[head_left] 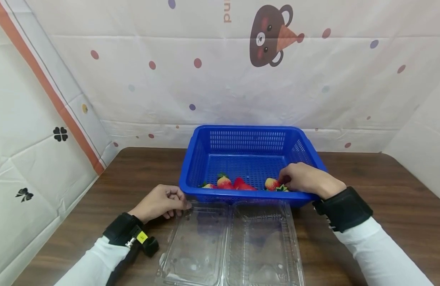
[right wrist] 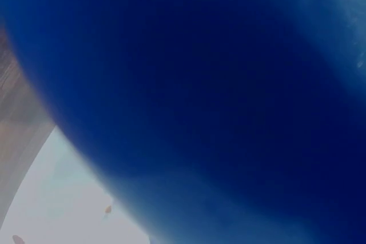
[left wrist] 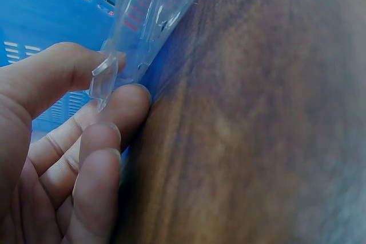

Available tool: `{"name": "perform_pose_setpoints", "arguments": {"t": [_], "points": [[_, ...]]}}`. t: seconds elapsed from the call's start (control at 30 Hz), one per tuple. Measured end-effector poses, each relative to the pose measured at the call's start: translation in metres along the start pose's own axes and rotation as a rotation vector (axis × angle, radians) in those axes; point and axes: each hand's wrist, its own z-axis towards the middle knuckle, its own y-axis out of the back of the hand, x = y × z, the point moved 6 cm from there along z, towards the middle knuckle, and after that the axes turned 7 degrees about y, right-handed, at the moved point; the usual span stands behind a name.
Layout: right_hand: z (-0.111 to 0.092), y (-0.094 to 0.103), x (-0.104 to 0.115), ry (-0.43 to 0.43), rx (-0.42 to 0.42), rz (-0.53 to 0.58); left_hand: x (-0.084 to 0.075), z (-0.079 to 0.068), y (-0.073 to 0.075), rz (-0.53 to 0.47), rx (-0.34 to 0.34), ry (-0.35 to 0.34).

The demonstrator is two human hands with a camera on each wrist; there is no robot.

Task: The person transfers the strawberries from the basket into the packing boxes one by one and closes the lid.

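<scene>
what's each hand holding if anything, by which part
Left hand: the clear plastic hinged container, pinched at its far left corner. Right hand: near a red, pale-topped strawberry; any hold is hidden.

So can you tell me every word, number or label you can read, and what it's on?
"nd", seemingly: sideways on the wall sheet, with more cut off at the top edge.
Yellow sticker near the left wrist: has marks, too small to read.
Reddish marks on or through the clear plastic box: too blurred to tell if they're writing.
</scene>
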Motion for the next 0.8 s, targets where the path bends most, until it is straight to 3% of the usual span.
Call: {"name": "perform_pose_setpoints", "arguments": {"t": [0.8], "points": [[-0.0008,-0.0025,0.0002,-0.056,0.027,0.023,-0.0011,-0.0017,-0.0003,-0.014,0.005,0.006]]}}
